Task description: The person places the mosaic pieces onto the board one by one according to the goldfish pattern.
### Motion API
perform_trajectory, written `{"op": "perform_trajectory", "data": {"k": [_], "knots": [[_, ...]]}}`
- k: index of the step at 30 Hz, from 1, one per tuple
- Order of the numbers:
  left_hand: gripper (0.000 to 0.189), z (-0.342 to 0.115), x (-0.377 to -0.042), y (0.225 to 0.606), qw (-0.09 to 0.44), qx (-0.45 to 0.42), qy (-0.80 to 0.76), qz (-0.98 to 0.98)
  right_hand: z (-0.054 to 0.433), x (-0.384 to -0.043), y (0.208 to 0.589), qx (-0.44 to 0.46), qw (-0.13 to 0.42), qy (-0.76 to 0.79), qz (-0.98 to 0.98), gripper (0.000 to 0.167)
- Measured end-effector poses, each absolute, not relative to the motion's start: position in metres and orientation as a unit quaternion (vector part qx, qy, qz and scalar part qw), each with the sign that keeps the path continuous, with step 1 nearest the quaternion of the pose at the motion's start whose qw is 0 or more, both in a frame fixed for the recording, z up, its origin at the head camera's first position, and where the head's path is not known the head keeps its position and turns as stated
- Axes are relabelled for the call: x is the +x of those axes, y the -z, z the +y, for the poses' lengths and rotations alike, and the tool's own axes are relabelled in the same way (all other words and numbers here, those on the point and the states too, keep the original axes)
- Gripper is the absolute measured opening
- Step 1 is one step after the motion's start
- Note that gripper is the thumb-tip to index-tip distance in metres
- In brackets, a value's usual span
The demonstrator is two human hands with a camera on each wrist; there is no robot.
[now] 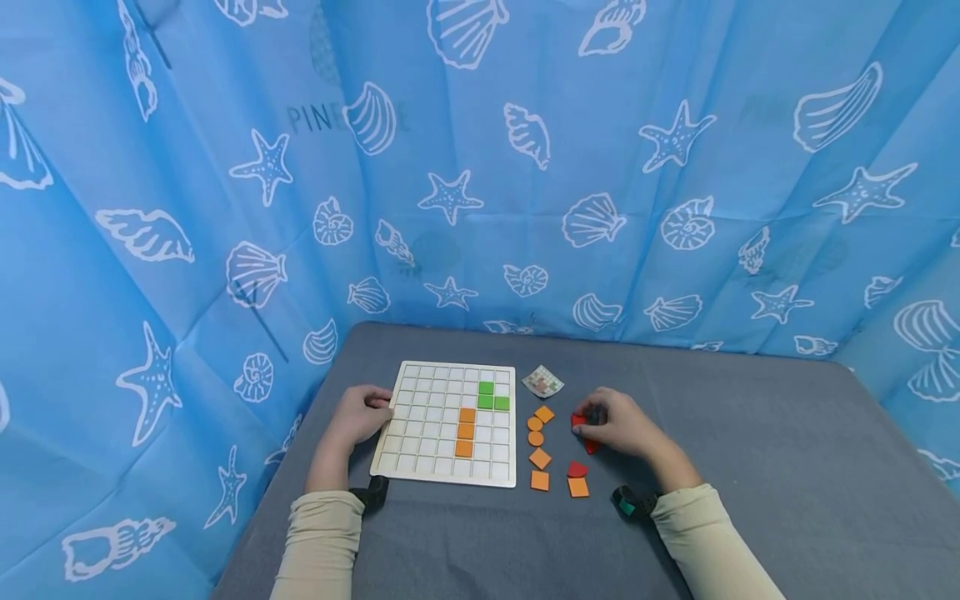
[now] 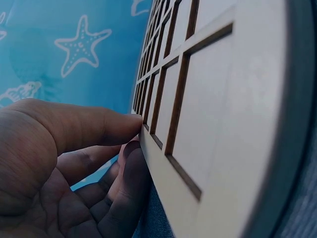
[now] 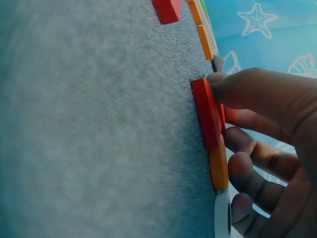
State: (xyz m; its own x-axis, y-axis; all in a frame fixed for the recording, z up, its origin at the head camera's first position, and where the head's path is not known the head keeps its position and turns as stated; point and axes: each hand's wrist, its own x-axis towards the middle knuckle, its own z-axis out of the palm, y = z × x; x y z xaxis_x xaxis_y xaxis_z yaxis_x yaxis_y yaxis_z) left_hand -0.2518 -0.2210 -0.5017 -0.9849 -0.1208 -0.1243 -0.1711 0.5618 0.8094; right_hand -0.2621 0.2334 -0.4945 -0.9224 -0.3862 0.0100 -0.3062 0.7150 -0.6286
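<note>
At the left edge of a pale wooden grid board (image 1: 435, 400), my left hand (image 1: 363, 417) pinches the rim, with other fingers curled beneath, as the left wrist view shows. Three orange tiles (image 1: 466, 431) stand in a column on the board, and three green tiles (image 1: 486, 402) form a corner above them. My right hand (image 1: 617, 423) is over a small group of red pieces on the table. Its thumb and index finger pinch a red tile (image 3: 205, 114) low on the cloth, the remaining fingers loosely bent. Behind that tile, an orange piece (image 3: 218, 163) shows.
Between board and right hand runs a line of orange squares and circles (image 1: 535, 437). Nearer me, a red piece (image 1: 577, 469) touches an orange square (image 1: 578, 487). A patterned card (image 1: 542, 382) lies behind them. Grey cloth (image 1: 750, 450) covers the table; a blue shell-print curtain (image 1: 480, 208) surrounds it.
</note>
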Motion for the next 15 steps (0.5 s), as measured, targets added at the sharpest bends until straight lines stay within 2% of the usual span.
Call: {"op": "perform_trajectory", "data": {"k": [15], "knots": [[0.033, -0.221, -0.252, 0.502, 0.029, -0.082, -0.46, 0.883, 0.211, -0.256, 0.48, -0.22, 0.033, 0.349, 0.91, 0.021]]}}
